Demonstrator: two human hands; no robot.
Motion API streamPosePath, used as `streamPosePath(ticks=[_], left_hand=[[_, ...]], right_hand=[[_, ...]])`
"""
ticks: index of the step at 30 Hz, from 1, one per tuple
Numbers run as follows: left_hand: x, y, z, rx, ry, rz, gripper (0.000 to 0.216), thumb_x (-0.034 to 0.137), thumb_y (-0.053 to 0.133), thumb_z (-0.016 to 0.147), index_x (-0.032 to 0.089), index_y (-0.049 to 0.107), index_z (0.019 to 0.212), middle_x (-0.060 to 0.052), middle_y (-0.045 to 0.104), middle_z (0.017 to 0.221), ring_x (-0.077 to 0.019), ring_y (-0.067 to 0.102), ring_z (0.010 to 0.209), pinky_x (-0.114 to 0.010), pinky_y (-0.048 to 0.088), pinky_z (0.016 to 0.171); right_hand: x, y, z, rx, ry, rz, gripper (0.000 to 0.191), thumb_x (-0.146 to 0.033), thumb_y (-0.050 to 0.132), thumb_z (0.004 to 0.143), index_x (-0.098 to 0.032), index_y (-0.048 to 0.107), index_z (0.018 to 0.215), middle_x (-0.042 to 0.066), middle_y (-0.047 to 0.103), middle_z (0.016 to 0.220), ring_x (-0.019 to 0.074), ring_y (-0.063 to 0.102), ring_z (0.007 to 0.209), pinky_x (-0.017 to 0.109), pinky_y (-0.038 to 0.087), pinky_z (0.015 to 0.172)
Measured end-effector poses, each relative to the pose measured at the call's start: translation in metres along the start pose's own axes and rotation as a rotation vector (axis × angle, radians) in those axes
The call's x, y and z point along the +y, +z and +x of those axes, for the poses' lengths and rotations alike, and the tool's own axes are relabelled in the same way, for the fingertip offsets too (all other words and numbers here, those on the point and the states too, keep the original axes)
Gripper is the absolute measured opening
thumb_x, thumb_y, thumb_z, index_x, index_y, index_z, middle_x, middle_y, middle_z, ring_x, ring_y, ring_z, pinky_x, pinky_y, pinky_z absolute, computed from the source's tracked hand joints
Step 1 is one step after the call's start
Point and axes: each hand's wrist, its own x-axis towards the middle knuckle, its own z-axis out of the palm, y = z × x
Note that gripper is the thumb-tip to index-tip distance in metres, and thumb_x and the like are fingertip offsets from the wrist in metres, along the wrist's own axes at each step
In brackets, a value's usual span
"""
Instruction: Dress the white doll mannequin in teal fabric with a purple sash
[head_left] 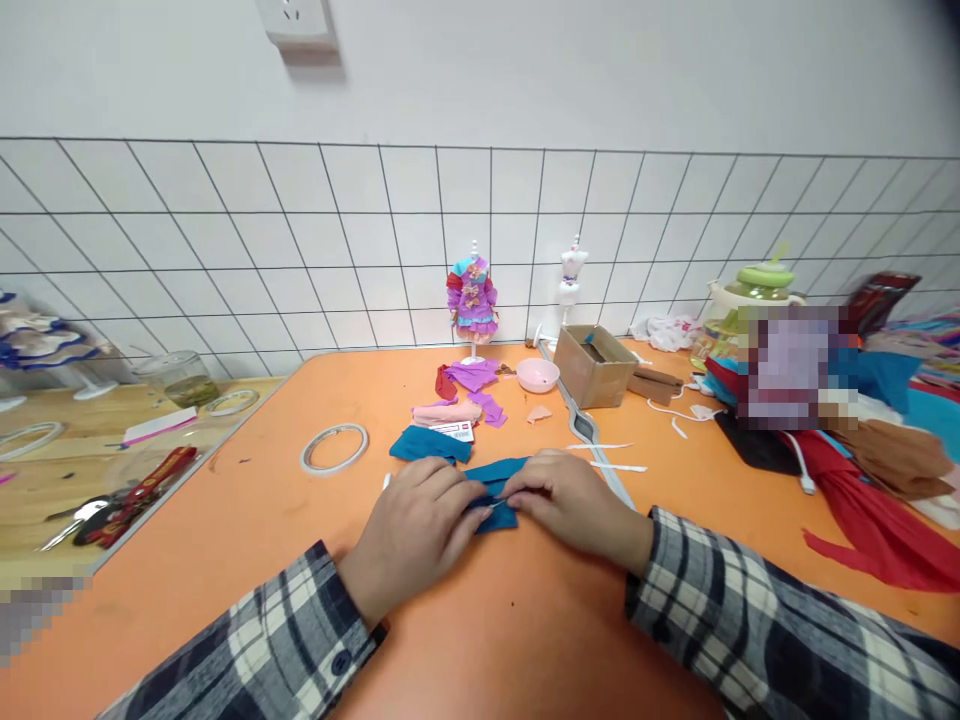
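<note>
A small teal-blue piece of cloth, flat and folded along its near edge, lies on the orange desk just in front of the person. The left hand and right hand rest palm-down on it, their fingers closed in a pinch on the fold, tips nearly meeting. There are two teal pieces, counting the second teal-blue cloth just behind, and two small doll mannequins by the wall.
</note>
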Motion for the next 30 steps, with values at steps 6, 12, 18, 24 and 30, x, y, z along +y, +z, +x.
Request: streamPosePath(ticks=[6,12,18,24,30], left_hand=[[-0.014,-0.003,0.002,0.036,-0.004,0.044,0.020,0.027,0.053,0.093,0.019,0.069,0.099,-0.007,0.070,0.093,-0.0229,0.058,0.089,-0.039,0.048,0.079],[-0.004,-0.001,0.002,0.014,0.046,0.179,0.025,0.029,0.053,0.094,0.018,0.067,0.111,-0.009,0.070,0.113,-0.0288,0.059,0.105,-0.044,0.049,0.087],[0.003,0.014,0.001,-0.072,0.040,0.306,0.041,0.030,0.058,0.092,0.009,0.058,0.128,-0.016,0.062,0.131,-0.0323,0.055,0.121,-0.045,0.047,0.092],[-0.002,0.023,0.002,-0.129,0.207,0.382,0.027,0.012,0.053,0.092,0.011,0.062,0.117,-0.011,0.073,0.106,-0.0268,0.066,0.096,-0.041,0.046,0.079],[-0.006,0.013,0.001,-0.075,0.153,0.274,0.020,0.015,0.052,0.090,0.016,0.065,0.105,-0.006,0.074,0.093,-0.0230,0.067,0.089,-0.043,0.045,0.090]], right_hand=[[0.023,-0.006,0.005,0.310,0.239,0.161,0.023,-0.031,0.057,0.092,-0.023,0.076,0.101,0.007,0.068,0.094,0.0202,0.062,0.088,0.034,0.049,0.075],[0.025,0.001,0.005,0.434,0.204,0.125,0.021,-0.031,0.058,0.090,-0.021,0.076,0.092,0.007,0.063,0.089,0.0213,0.061,0.090,0.035,0.050,0.075],[0.018,-0.002,0.001,0.448,0.045,0.128,0.021,-0.027,0.053,0.091,-0.024,0.070,0.104,0.009,0.062,0.114,0.0234,0.059,0.106,0.034,0.053,0.074],[0.021,0.006,0.005,0.471,0.009,0.135,0.049,-0.015,0.053,0.085,-0.025,0.047,0.133,0.009,0.062,0.121,0.0218,0.060,0.104,0.038,0.051,0.082],[0.022,0.010,0.001,0.181,-0.074,0.029,0.076,-0.013,0.060,0.079,-0.024,0.028,0.147,0.008,0.065,0.121,0.0250,0.058,0.112,0.047,0.042,0.100]])
